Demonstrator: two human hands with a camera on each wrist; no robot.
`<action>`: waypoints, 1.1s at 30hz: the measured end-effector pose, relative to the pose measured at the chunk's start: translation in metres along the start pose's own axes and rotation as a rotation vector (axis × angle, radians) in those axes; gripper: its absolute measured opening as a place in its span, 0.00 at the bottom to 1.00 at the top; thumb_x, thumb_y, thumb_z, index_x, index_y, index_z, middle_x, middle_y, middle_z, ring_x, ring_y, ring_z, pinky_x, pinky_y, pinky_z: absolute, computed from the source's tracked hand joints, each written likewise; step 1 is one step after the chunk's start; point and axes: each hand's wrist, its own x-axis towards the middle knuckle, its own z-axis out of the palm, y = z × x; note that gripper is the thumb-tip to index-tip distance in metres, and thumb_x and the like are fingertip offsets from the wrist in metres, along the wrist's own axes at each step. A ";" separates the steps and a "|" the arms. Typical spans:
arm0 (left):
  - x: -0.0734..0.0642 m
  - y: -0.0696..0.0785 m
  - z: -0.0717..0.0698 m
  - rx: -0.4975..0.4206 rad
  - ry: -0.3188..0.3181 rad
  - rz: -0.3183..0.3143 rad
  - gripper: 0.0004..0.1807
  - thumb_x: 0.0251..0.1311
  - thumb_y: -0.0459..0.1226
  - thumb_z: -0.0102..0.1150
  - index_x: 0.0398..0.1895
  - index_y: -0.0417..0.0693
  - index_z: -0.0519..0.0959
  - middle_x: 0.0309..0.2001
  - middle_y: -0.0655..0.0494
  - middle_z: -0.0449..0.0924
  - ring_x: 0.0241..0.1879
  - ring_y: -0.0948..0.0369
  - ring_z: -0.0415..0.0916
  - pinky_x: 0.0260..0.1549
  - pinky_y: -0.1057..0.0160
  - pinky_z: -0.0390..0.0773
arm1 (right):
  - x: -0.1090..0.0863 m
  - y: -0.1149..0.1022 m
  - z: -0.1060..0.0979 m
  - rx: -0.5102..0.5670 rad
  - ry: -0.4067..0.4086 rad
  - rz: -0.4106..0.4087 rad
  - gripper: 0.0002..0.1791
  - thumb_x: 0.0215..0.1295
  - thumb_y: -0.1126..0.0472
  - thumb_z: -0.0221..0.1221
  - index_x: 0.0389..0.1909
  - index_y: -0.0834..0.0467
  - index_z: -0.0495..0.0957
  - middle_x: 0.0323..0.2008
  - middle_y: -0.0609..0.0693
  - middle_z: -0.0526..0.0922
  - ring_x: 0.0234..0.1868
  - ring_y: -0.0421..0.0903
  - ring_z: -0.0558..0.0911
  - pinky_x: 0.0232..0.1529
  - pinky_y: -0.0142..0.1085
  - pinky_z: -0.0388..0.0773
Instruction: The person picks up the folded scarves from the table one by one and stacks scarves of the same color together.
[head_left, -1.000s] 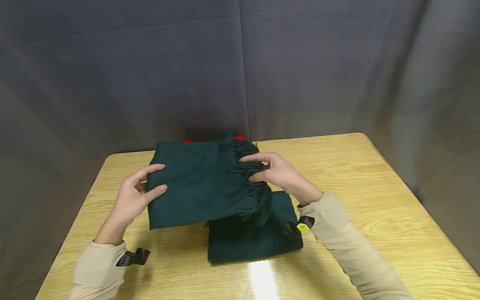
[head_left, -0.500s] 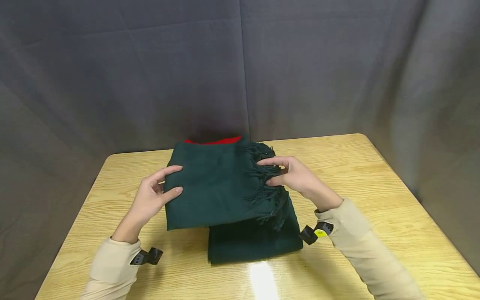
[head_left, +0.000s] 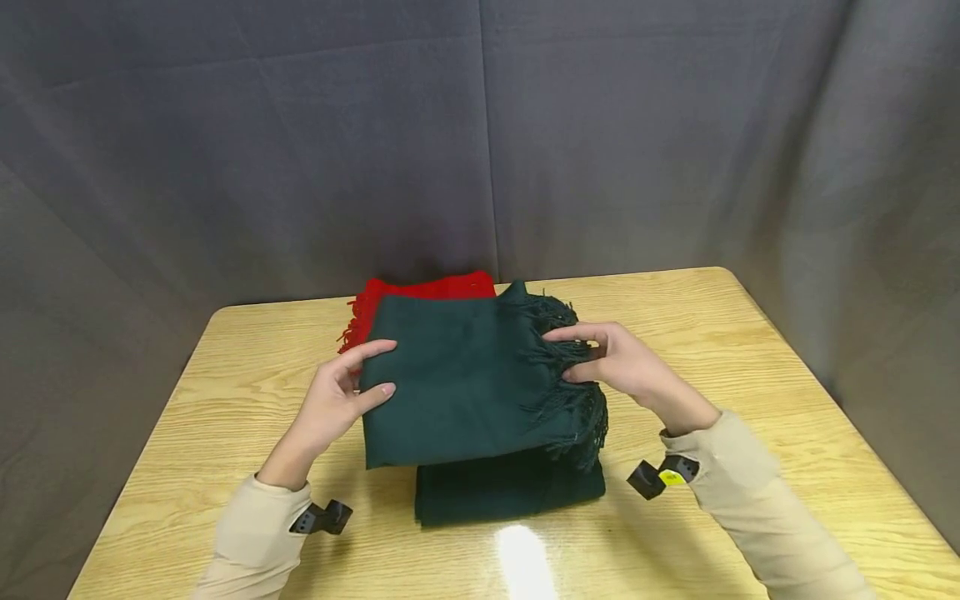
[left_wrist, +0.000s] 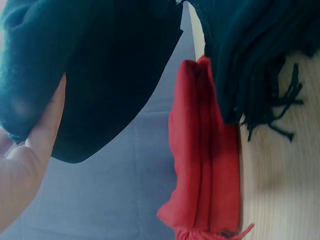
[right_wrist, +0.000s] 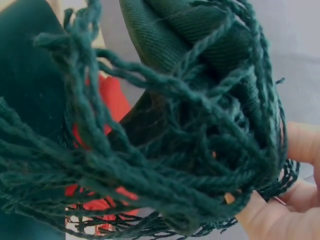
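A folded dark green scarf (head_left: 457, 375) is held up between both hands, its twisted fringe on the right. My left hand (head_left: 330, 408) pinches the scarf's left edge, thumb on top and other fingers underneath. At the fringed end, my right hand (head_left: 630, 367) grips the scarf between thumb and fingers; the fringe fills the right wrist view. Below lies a second folded dark green scarf (head_left: 510, 492) on the table, partly covered in the head view. Its fringe (left_wrist: 272, 107) shows in the left wrist view, beside a folded red scarf (left_wrist: 202, 150).
The red scarf lies at the back of the light wooden table (head_left: 750, 400), partly behind the held scarf, its fringe to the left. A grey curtain (head_left: 480, 142) hangs behind the table and along both sides.
Both hands have moved right with the held green scarf, from the left to over the second green scarf. More of the red scarf now shows at the back.
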 end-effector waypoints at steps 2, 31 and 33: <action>0.000 -0.001 0.004 0.006 -0.005 -0.004 0.26 0.52 0.24 0.59 0.57 0.37 0.70 0.33 0.47 0.69 0.27 0.62 0.61 0.24 0.70 0.68 | -0.003 0.002 -0.002 -0.006 0.001 0.005 0.26 0.51 0.76 0.57 0.56 0.65 0.71 0.62 0.62 0.61 0.12 0.39 0.58 0.36 0.34 0.72; -0.018 -0.026 0.041 -0.110 -0.127 -0.087 0.29 0.51 0.22 0.58 0.59 0.37 0.68 0.59 0.42 0.67 0.45 0.55 0.74 0.36 0.64 0.77 | -0.037 0.052 -0.003 -0.001 0.004 0.019 0.27 0.50 0.75 0.59 0.55 0.66 0.71 0.62 0.68 0.58 0.12 0.38 0.57 0.29 0.32 0.71; -0.020 -0.028 0.043 -0.121 -0.136 -0.091 0.29 0.51 0.22 0.58 0.59 0.36 0.67 0.59 0.40 0.66 0.40 0.55 0.76 0.35 0.65 0.77 | -0.039 0.054 -0.001 0.009 0.006 0.026 0.27 0.50 0.74 0.59 0.55 0.66 0.71 0.63 0.69 0.57 0.12 0.38 0.57 0.28 0.31 0.70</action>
